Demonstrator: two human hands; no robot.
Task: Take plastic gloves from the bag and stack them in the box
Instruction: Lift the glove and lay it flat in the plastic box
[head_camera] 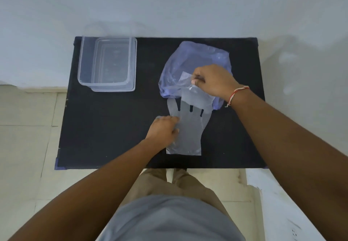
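On the black table [113, 128], left hand [163, 129] pinches the glove [190, 133]; right hand [212, 80] fingers clamp the bag [188, 62].

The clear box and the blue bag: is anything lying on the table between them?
No. In the head view, only bare black table separates the clear box from the blue bag.

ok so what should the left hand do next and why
Probably draw the glove toward the person, clear of the bag: its fingers are under the bag's mouth, the left hand grips its edge, and the right hand pinches the bag.
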